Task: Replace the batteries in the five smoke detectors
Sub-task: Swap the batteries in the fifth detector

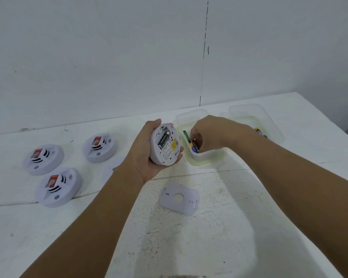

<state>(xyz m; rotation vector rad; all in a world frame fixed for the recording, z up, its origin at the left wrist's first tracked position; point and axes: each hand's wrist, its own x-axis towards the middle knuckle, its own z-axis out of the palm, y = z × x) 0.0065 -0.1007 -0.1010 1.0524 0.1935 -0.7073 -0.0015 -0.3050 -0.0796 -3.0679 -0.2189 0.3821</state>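
My left hand [144, 155] grips a white smoke detector [166, 146] turned back side up; one black battery [163, 140] lies in its open compartment. My right hand [209, 135] reaches into a clear plastic container [204, 157], its curled fingers pinching a dark battery [195, 145] beside a green one [187, 136]. The detector's white backplate [179, 198] lies flat on the table in front. Three other smoke detectors [43, 159] [99, 147] [58, 187] rest face up at the left.
A second clear container [269, 125] stands behind my right forearm with a battery [259, 131] showing in it. Another white round part [111, 171] is partly hidden behind my left forearm. The white table [209, 237] meets a pale wall at the back.
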